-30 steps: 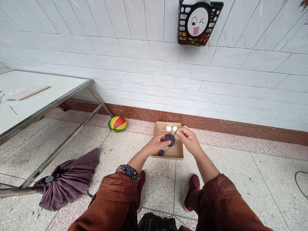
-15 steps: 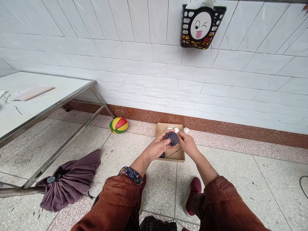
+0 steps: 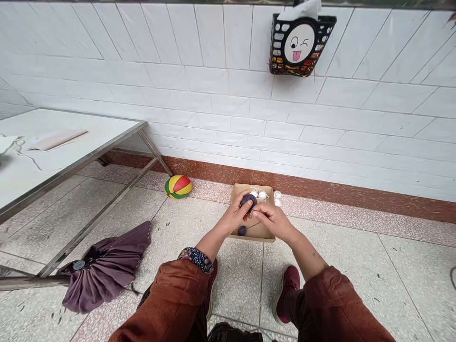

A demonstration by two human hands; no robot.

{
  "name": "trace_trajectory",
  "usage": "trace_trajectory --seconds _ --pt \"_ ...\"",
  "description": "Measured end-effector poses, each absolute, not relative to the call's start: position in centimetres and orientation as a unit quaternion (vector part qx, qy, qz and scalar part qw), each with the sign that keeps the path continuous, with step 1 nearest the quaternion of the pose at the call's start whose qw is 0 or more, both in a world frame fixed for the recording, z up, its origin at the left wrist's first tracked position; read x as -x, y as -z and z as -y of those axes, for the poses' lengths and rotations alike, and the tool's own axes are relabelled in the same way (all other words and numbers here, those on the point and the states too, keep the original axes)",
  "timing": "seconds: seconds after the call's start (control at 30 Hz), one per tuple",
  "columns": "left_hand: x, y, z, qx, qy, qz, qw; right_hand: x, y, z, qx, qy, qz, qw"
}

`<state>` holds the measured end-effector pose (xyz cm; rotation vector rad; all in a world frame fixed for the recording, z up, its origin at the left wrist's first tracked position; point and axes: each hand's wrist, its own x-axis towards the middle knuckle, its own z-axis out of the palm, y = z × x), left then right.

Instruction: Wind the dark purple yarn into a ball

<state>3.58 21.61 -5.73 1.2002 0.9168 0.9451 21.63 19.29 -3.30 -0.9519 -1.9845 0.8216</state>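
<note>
A dark grey-purple ball of yarn (image 3: 251,199) rests in my left hand (image 3: 232,216), whose fingers and thumb wrap round it. My right hand (image 3: 277,221) is just to the right of the ball, thumb and forefinger pinched together on what looks like a dark yarn strand. That thin strand runs across a shallow cardboard box (image 3: 261,236) on the floor below my hands. Inside the box lie a smaller dark yarn ball (image 3: 242,231) at the near left and white yarn balls (image 3: 262,195) at the back.
More white balls (image 3: 277,195) sit outside the box's right side. To the left are a colourful ball (image 3: 178,186), a white table (image 3: 89,124) with a metal frame, and a folded purple umbrella (image 3: 107,270). A black basket (image 3: 276,52) hangs on the tiled wall.
My right hand has moved down and toward me, from the ball's upper right to its lower right. The left hand has turned the ball slightly left, and the small dark ball shows more fully.
</note>
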Motion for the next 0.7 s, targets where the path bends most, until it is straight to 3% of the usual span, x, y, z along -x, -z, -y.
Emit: trace_trajectory --seconds 0.13,0.4,0.7 --pt "-4.1 6.3 -21.1 -0.510 -0.353 -0.368 0.693 -22.5 3.6 -19.9 0.412 -0.318 0.745 0.417" --pt "-3.9 5.3 -20.5 -0.563 -0.303 -0.341 0.688 -23.3 4.9 -21.0 0.429 -0.242 0.742 0.454" --pt "-3.6 4.2 -20.4 -0.443 -0.392 -0.244 0.768 -23.4 6.7 -22.1 0.533 -0.237 0.666 0.466"
